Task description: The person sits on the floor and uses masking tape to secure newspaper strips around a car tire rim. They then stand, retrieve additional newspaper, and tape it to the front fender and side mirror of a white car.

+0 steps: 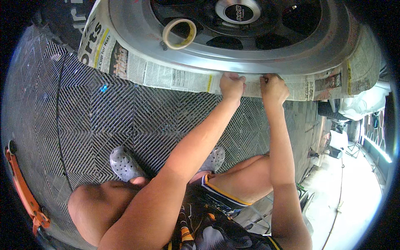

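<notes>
Wheel (135, 31) at top of view, newspaper (175, 80) fringing its near edge. Left hand (232, 86) and right hand (274, 87) side by side over the newspaper, close against the wheel's edge. Fingers of both curled in, tips partly hidden; cannot tell whether they pinch paper. Tape roll (167, 35) rests on the wheel, left of both hands. Ridged floor (100, 125) below.
</notes>
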A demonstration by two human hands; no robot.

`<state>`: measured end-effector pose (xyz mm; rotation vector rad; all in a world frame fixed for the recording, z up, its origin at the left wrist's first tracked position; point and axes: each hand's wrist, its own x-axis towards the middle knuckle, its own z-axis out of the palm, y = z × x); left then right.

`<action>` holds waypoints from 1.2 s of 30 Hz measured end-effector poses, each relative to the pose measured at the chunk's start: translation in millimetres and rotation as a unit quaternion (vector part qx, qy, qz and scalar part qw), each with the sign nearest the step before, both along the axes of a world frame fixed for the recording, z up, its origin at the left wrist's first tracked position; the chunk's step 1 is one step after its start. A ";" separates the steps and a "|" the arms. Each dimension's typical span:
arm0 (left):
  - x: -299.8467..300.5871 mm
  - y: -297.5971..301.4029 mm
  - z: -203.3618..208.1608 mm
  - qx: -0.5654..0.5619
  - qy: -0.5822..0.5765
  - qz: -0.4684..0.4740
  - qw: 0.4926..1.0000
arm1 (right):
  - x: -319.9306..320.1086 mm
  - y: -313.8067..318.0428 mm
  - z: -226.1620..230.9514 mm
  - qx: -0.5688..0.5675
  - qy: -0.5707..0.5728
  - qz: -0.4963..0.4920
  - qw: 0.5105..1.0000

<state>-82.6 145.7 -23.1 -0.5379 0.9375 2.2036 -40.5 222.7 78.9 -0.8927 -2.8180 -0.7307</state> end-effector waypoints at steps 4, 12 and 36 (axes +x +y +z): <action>-0.7 -1.5 0.6 0.006 0.014 0.009 1.000 | -0.5 1.4 1.6 -0.005 0.005 0.003 1.000; 6.9 14.5 6.8 0.019 0.034 0.035 0.999 | 2.9 -0.3 17.9 0.074 0.003 0.044 0.996; 6.0 22.9 14.3 -0.200 0.083 0.063 0.974 | -2.0 -4.0 11.8 0.135 -0.014 0.078 0.988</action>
